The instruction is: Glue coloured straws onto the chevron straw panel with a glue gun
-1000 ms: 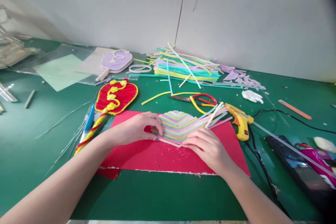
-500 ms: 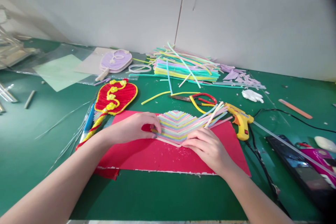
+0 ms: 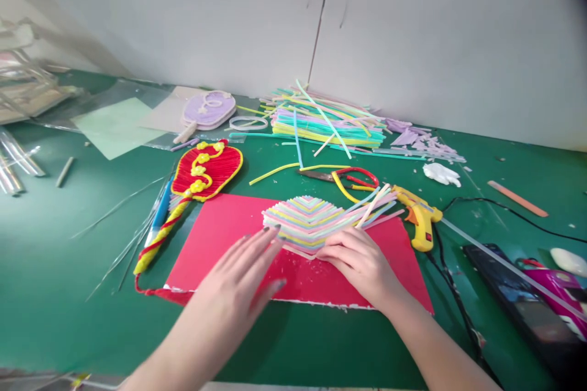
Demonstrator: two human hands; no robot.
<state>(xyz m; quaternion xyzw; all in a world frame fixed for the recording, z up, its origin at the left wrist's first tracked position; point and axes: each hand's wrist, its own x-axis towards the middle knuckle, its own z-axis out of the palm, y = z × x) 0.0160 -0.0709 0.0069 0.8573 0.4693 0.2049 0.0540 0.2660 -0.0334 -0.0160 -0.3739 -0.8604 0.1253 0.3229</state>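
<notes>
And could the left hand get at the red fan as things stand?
Probably yes: the left hand looks open and empty, and the red fan lies beyond it with only flat red board apparent between them.

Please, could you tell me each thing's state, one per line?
Striped pipe-cleaner panel: right ends loose, uneven
Left hand: open, fingers spread
Right hand: fingers closed at the panel's near edge
Red board: flat, near edge ragged
Red-and-yellow fan: lying flat
Scissors: lying down, blade opening unclear
Glue gun: on its side, glue stick inserted
Phone: face up, screen seems dark
</notes>
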